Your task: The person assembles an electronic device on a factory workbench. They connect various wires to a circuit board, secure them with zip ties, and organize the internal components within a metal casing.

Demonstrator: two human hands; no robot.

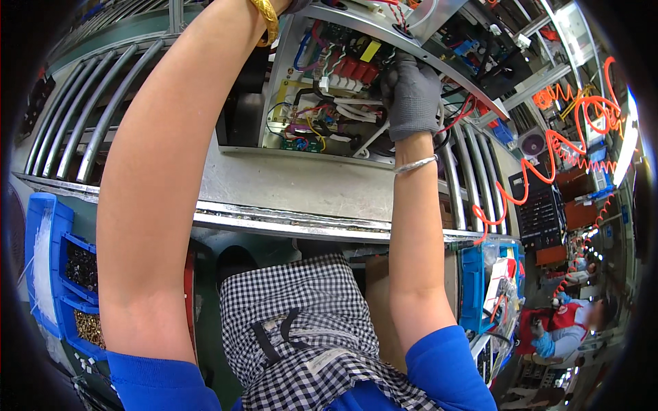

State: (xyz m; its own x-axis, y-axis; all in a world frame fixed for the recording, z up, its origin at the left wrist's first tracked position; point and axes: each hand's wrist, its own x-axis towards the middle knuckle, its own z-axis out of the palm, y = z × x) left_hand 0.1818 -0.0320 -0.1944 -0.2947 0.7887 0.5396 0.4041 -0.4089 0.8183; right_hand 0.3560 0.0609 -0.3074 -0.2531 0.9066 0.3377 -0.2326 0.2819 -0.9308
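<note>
In front of me an open metal equipment case [271,82] shows circuit boards, red parts in a row [353,70] and bundled cables [353,109]. My right hand [413,99], in a grey knit glove, reaches into its right side beside the wiring. Its fingers are curled down, and whatever they hold is hidden. Just above the hand the case's metal edge crosses, with red wires [399,15] through a hole. My left arm stretches to the top edge; only a bit of the dark-gloved left hand [296,5] shows, its fingers out of sight.
Metal rollers [103,113] flank the work surface [301,188] on both sides. Blue bins [82,267] of small screws stand at left, a blue crate [473,288] with packets at right. A coiled orange air hose [524,181] hangs at right; another person [558,329] works beyond.
</note>
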